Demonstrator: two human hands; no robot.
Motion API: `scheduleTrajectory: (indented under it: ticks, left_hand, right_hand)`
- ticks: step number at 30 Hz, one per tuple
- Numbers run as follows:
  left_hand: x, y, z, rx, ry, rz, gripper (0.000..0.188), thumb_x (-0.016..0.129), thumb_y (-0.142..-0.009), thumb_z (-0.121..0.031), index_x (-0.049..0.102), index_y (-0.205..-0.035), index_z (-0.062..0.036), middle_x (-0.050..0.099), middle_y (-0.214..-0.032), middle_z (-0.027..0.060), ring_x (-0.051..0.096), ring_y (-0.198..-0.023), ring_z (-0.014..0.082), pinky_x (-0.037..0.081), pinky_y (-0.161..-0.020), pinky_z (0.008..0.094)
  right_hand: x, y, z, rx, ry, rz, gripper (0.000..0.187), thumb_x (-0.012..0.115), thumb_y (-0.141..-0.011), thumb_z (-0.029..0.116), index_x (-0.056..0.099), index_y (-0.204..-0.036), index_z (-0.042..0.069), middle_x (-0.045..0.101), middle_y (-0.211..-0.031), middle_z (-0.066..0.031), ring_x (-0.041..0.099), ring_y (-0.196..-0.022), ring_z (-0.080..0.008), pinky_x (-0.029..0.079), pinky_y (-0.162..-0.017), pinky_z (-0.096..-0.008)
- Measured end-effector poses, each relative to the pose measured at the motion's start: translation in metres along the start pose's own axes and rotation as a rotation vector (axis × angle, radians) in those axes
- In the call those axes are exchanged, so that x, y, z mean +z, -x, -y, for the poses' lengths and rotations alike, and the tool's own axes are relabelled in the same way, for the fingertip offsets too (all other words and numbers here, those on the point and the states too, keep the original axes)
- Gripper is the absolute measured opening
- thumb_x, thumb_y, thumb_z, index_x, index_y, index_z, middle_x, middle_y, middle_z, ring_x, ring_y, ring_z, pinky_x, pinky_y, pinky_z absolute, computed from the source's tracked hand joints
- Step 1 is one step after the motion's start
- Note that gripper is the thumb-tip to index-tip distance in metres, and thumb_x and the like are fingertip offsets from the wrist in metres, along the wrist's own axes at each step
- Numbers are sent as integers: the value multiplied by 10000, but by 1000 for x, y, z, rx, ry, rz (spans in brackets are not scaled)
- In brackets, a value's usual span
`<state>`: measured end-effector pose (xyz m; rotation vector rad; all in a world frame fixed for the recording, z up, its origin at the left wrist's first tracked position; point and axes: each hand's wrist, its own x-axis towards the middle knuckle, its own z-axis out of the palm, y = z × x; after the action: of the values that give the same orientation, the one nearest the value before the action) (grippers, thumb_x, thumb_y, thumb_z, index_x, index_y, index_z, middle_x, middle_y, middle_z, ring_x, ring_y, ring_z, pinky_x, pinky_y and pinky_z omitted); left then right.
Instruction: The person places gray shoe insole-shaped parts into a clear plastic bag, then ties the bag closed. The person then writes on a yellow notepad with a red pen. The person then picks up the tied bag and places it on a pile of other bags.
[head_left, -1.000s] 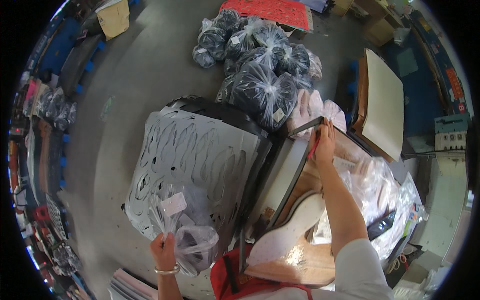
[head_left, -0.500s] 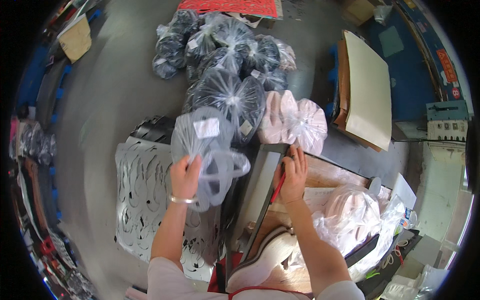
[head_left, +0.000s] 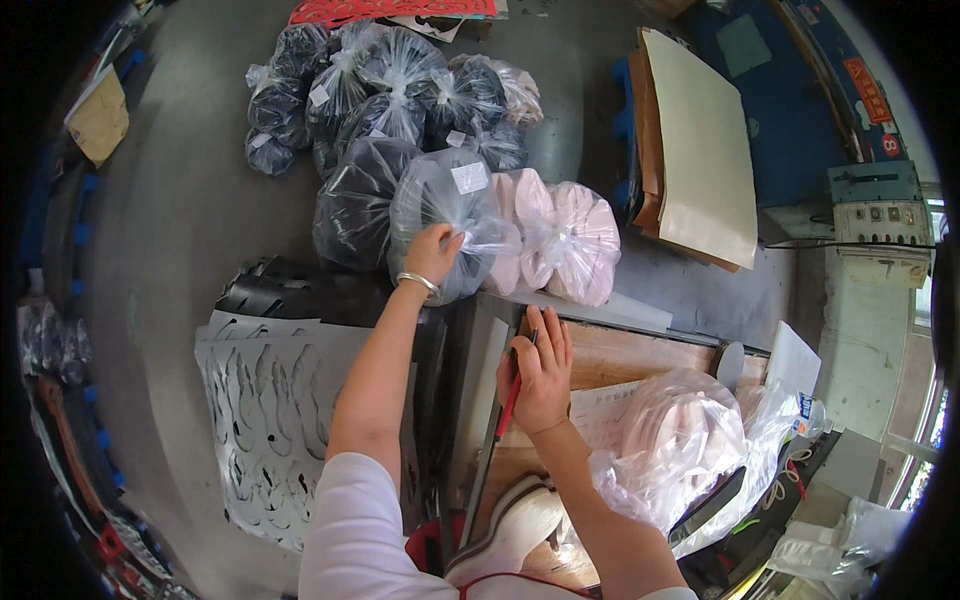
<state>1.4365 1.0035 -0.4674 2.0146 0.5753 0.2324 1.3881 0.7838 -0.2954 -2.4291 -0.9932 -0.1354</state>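
The left hand (head_left: 432, 255) is stretched out over the floor, its grip clenched on the gathered neck of a clear plastic bag (head_left: 440, 215) stuffed with dark cut pieces and bearing a small white label. That bag sits on the grey floor among others: a dark-filled bag (head_left: 350, 205) just to its left, two bags of pink pieces (head_left: 565, 240) touching its right side, and a heap of more dark bags (head_left: 385, 85) farther off. A silver bangle (head_left: 418, 283) circles the left wrist. The right hand (head_left: 540, 370) rests palm down on the wooden surface (head_left: 640, 355), its grip holding a red pen (head_left: 508, 405) under the fingers. Near it lies a clear bag of pale pieces (head_left: 680, 440). Below the left arm stands a stack of white sheets with cut-out shapes (head_left: 265, 410)
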Motion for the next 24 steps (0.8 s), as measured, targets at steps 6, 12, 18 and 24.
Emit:
scheduleTrajectory:
  ticks: [6,12,18,24]
  left_hand:
    - [-16,67,19,169,-132,-88,452,660,-806,-130,545,-1240,-77,578,-1207,189,538,-1109,364,427,-960,409]
    - [-56,220,33,-327,-32,-94,230,585,-860,-119,631,-1079,-65,662,-1039,148,616,-970,337,483,-848,415]
    - [-88,418,-19,-511,-66,30,231,575,-892,-209,650,-1067,-78,678,-955,157,659,-865,327,518,-763,403]
    - [-122,524,-66,-290,-188,-32,181,568,-869,-150,656,-1011,-81,665,-905,164,637,-841,353,512,-743,419]
  right_hand:
    - [5,2,-1,-13,30,-41,173,614,-779,73,569,-939,24,493,-1333,-220,448,-1239,-433,324,-1050,-534]
    - [6,2,-3,-47,28,-72,195,601,-792,79,559,-977,37,487,-1351,-205,419,-1272,-420,291,-1074,-516]
    - [24,12,-20,-38,-39,-131,212,567,-831,73,508,-1032,37,507,-1321,-211,413,-1281,-408,301,-1074,-489]
    - [5,1,1,180,-401,-67,264,512,-831,-25,506,-1093,8,541,-1235,-218,455,-1206,-432,364,-1021,-481]
